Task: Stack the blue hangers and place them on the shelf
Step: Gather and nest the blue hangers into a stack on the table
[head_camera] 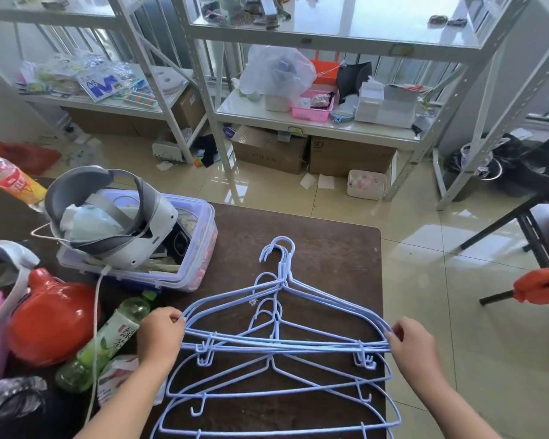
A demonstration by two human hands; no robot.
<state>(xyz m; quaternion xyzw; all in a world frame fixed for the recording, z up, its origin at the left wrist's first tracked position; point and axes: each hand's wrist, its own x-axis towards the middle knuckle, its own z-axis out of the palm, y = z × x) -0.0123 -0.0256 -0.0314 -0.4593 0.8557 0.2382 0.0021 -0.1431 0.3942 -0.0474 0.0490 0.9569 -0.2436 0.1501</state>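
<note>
Blue wire hangers (276,403) are seen loose on the dark surface (330,248) nearest the body, not yet gathered. Just beyond them, a bundle of hangers (282,343) is pinched at its two ends by the left hand (160,335) and the right hand (414,342), hooks pointing away. Stacking is judged to be under way; the loose ones must be added next. Farther off, the white shelf (317,122) is crowded.

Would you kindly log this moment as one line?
left hand: grips stack end | right hand: grips other end | blue hangers: on table, some loose
</note>
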